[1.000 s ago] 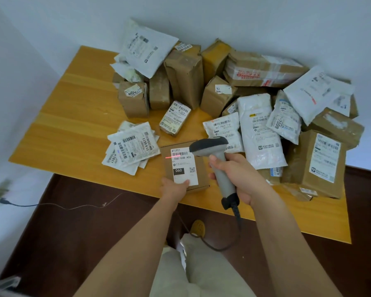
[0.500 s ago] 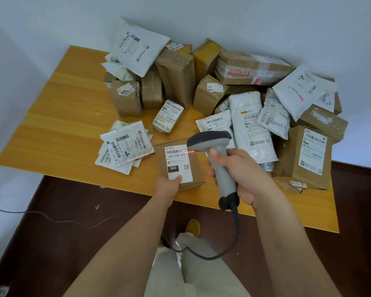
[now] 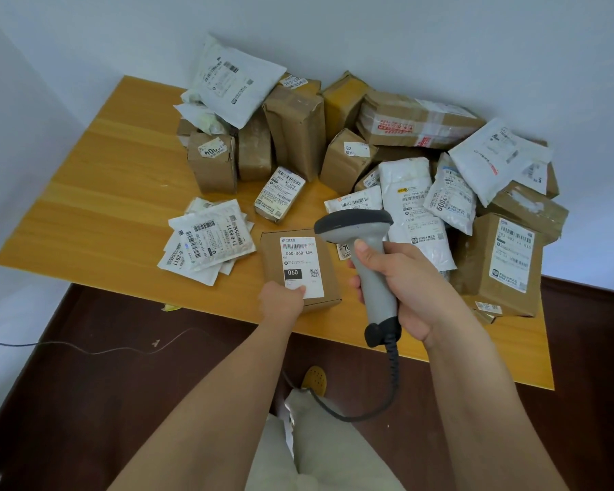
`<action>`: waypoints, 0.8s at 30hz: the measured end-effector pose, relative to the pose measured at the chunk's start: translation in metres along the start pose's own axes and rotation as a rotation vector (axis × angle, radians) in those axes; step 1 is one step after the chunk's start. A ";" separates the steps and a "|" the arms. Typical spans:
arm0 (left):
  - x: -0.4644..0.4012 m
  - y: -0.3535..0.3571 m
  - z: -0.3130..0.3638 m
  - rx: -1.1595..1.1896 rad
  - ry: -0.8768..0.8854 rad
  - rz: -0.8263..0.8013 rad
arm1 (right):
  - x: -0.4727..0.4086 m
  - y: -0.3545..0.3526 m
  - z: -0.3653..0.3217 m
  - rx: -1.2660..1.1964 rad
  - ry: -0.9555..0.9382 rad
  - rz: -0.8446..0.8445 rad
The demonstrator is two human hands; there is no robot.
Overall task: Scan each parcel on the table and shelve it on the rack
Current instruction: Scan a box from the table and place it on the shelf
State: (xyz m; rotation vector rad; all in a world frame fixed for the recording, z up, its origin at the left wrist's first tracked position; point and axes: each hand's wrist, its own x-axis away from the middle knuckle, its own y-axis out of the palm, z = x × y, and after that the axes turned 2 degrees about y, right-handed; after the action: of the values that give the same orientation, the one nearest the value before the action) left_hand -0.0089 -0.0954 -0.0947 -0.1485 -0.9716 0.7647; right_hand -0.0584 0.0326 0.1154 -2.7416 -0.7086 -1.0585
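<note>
Left hand (image 3: 283, 302) gripping box (image 3: 300, 269), right hand (image 3: 410, 288) gripping scanner (image 3: 364, 249); could misread if box tilts off aim.

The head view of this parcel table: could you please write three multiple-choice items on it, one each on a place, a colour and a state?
1. Where is the small box labelled 060?
A. at the table's near edge
B. on top of the pile
C. on the floor

2. What colour is the scanner handle?
A. red
B. grey
C. yellow

3. What is the right hand doing?
A. resting flat on the table
B. hanging empty
C. gripping the scanner

Answers: 1 A, the box sits by the table edge under the left hand; 2 B, its body is grey; 3 C, fingers wrap the handle.
</note>
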 end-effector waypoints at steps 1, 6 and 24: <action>0.001 0.000 0.000 -0.006 0.000 0.003 | 0.001 -0.001 0.000 0.001 -0.004 -0.001; -0.009 -0.001 -0.005 0.123 -0.128 -0.094 | 0.004 -0.006 0.003 -0.023 -0.018 -0.010; -0.011 -0.007 -0.017 0.522 -0.178 -0.166 | -0.092 -0.031 0.035 0.009 0.084 -0.016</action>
State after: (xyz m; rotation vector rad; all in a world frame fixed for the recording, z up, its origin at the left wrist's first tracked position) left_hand 0.0043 -0.1038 -0.1088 0.4554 -0.9082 0.8625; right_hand -0.1109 0.0341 0.0265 -2.6711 -0.7216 -1.1627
